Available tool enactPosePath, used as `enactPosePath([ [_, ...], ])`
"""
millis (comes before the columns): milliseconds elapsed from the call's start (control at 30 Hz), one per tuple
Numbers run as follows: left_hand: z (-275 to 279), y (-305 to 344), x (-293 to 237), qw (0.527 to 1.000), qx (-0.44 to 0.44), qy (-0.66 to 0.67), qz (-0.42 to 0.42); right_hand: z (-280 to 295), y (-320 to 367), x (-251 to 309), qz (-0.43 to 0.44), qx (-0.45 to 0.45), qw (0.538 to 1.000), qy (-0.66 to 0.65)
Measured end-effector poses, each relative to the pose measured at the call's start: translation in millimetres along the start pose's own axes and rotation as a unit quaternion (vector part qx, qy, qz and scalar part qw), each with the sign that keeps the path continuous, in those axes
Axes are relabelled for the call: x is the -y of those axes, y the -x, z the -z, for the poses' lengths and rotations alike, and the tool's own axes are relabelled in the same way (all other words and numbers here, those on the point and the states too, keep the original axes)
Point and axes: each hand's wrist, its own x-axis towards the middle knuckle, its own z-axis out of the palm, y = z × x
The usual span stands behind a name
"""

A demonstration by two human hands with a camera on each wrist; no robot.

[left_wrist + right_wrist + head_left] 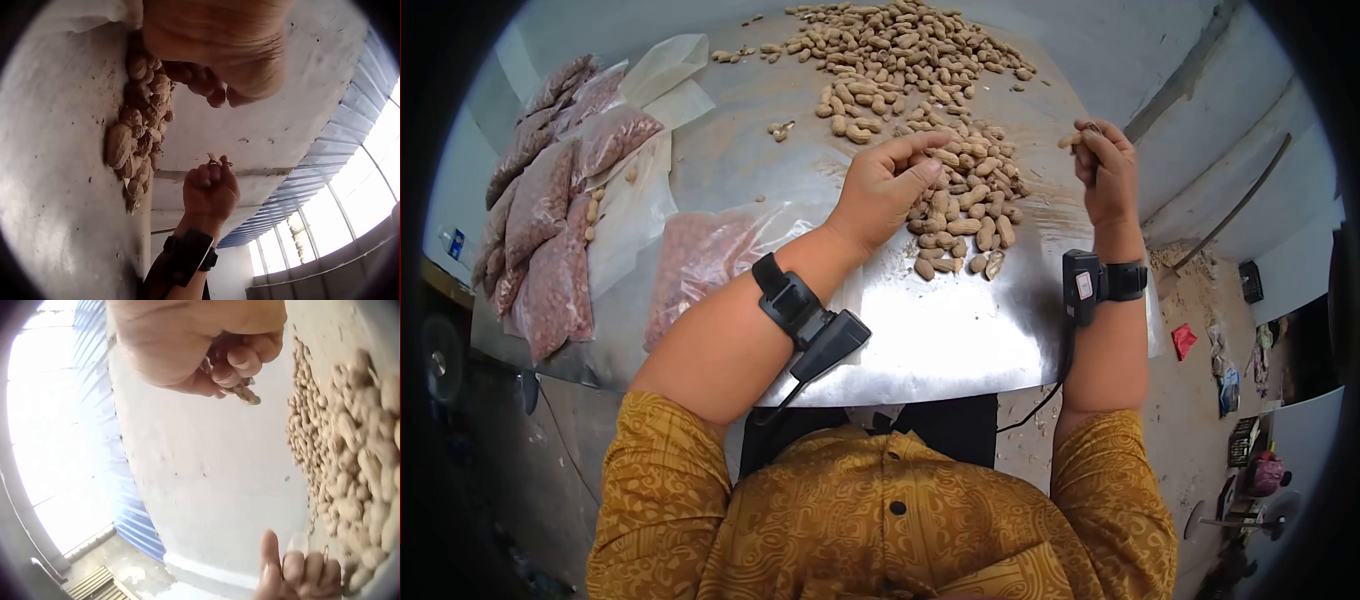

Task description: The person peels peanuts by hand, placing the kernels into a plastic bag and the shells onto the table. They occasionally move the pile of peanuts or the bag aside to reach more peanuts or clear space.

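Observation:
A long pile of unshelled peanuts lies on the metal table. My left hand is over the pile's left edge, thumb and index finger apart, the other fingers bent; no held thing shows. To the right of the pile and raised, my right hand pinches a peanut shell between thumb and fingers. The right wrist view shows that shell poking out below the curled fingers of my right hand. In the left wrist view my left hand hangs beside the peanuts.
Clear bags of reddish kernels are stacked at the table's left, with another bag lying flat by my left forearm. A larger peanut heap covers the far side. A few loose peanuts lie left of it.

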Motion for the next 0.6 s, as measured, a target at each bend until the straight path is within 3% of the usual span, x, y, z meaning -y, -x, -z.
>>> enactPosePath([
  [33,0,0,-1,1.000,0.001,-0.002,0.002,12,-3,-2,-0.001,-0.015,0.992,0.123],
  [100,1,1,-1,1.000,0.001,-0.003,0.000,27,-7,-3,-0.003,-0.042,0.931,0.363],
  [200,3,0,1,1.000,-0.007,-0.007,-0.007,20,3,19,-0.081,-0.049,0.825,0.557],
  [300,3,0,2,1.000,-0.020,0.000,-0.008,36,-1,2,-0.018,-0.132,0.759,0.637],
  [367,2,-1,2,1.000,-0.019,0.013,0.001,31,-1,-2,0.015,-0.094,0.858,0.504],
  [433,-1,1,0,0.978,-0.001,0.182,0.103,13,1,1,0.021,-0.039,0.926,0.375],
  [500,-5,3,-4,0.932,0.016,0.299,0.204,-35,17,22,-0.001,0.028,0.966,0.257],
  [567,-11,3,-7,0.878,0.031,0.366,0.307,-77,36,32,0.029,0.119,0.971,0.203],
  [600,-15,2,-10,0.869,0.026,0.379,0.318,-91,43,31,0.056,0.168,0.967,0.183],
])
